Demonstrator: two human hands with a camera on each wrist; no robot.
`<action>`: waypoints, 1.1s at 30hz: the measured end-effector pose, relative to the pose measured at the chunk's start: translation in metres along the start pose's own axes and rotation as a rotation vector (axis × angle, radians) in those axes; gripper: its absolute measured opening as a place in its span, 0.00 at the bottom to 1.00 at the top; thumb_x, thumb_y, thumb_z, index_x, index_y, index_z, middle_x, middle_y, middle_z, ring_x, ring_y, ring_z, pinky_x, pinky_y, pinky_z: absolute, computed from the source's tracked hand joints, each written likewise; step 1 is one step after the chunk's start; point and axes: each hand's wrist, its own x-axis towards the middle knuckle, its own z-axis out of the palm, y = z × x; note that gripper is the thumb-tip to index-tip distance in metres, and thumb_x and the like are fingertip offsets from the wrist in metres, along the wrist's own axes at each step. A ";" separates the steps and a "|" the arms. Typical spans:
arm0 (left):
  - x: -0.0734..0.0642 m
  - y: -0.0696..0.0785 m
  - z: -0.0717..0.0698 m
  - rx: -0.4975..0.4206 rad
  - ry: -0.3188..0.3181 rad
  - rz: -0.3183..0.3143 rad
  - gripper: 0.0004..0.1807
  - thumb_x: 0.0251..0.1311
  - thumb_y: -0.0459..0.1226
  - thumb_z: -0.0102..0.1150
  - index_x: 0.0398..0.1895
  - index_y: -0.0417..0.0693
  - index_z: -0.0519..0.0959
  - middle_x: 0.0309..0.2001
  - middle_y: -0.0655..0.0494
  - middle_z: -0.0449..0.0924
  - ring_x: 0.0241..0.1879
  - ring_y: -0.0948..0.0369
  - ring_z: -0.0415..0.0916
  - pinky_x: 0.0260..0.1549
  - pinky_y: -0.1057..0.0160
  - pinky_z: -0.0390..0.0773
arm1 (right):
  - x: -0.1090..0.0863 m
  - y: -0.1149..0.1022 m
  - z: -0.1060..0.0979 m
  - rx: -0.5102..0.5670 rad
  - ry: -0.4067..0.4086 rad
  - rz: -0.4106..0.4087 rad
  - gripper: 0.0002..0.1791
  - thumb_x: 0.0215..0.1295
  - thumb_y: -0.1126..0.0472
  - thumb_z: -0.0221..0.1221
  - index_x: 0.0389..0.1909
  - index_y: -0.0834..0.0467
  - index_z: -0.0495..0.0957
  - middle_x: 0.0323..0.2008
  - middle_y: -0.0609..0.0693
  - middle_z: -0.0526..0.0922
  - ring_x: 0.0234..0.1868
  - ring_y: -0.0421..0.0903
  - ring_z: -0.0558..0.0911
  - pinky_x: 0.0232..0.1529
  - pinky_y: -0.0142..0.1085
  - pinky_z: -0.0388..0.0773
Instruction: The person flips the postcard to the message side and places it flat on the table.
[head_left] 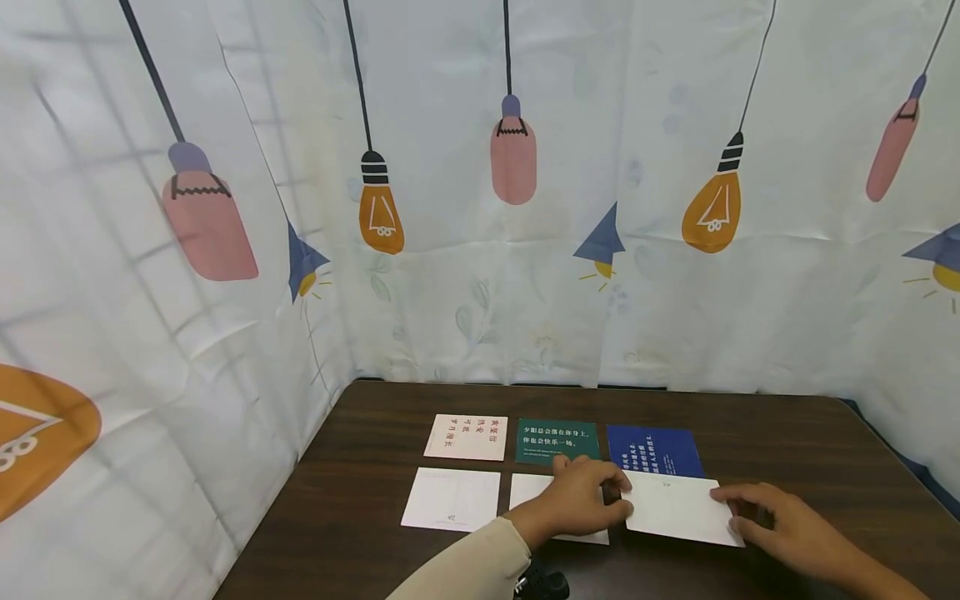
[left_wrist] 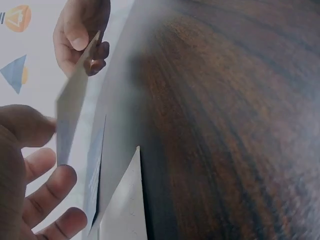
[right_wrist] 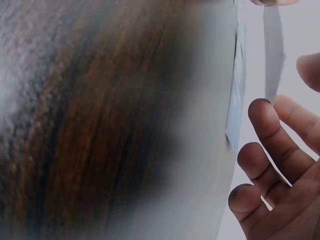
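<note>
A blank-looking white card [head_left: 678,507] with small print at its top edge is held in the air between both hands. My left hand [head_left: 573,498] pinches its left edge, and the right hand [head_left: 783,529] holds the right edge between thumb and fingers. From the left wrist, the card [left_wrist: 72,110] looks tilted, nearly edge-on, above the table. In the right wrist view the fingertips [right_wrist: 264,112] are at one end of the card [right_wrist: 273,55]. Partly behind the held card lies a blue card [head_left: 652,448] with white writing. Another white card [head_left: 528,487] is partly covered by the left hand.
On the dark wooden table [head_left: 337,492] lie a cream card with red writing [head_left: 467,437], a green card with white writing [head_left: 557,437] and a white card [head_left: 450,498]. A black object [head_left: 543,583] shows below the left sleeve. Lamp-patterned curtains [head_left: 450,317] surround the table.
</note>
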 end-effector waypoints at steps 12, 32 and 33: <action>-0.001 -0.001 0.005 0.146 -0.011 -0.017 0.23 0.56 0.52 0.74 0.56 0.66 0.83 0.33 0.80 0.73 0.36 0.74 0.61 0.43 0.54 0.50 | 0.001 -0.002 0.008 -0.122 -0.064 0.095 0.37 0.56 0.42 0.74 0.64 0.54 0.76 0.39 0.39 0.73 0.40 0.32 0.69 0.39 0.35 0.75; 0.000 -0.001 0.009 0.280 -0.037 -0.011 0.25 0.52 0.54 0.76 0.55 0.70 0.83 0.32 0.82 0.71 0.39 0.72 0.61 0.44 0.50 0.50 | 0.000 -0.002 0.014 -0.124 -0.090 0.133 0.40 0.54 0.40 0.74 0.64 0.55 0.75 0.39 0.41 0.73 0.40 0.33 0.70 0.40 0.36 0.75; 0.000 0.000 0.009 0.285 -0.037 -0.011 0.25 0.52 0.54 0.76 0.55 0.70 0.83 0.33 0.82 0.71 0.39 0.72 0.61 0.44 0.50 0.50 | 0.000 -0.002 0.014 -0.125 -0.089 0.135 0.40 0.54 0.40 0.74 0.64 0.55 0.75 0.39 0.41 0.73 0.40 0.33 0.70 0.40 0.36 0.75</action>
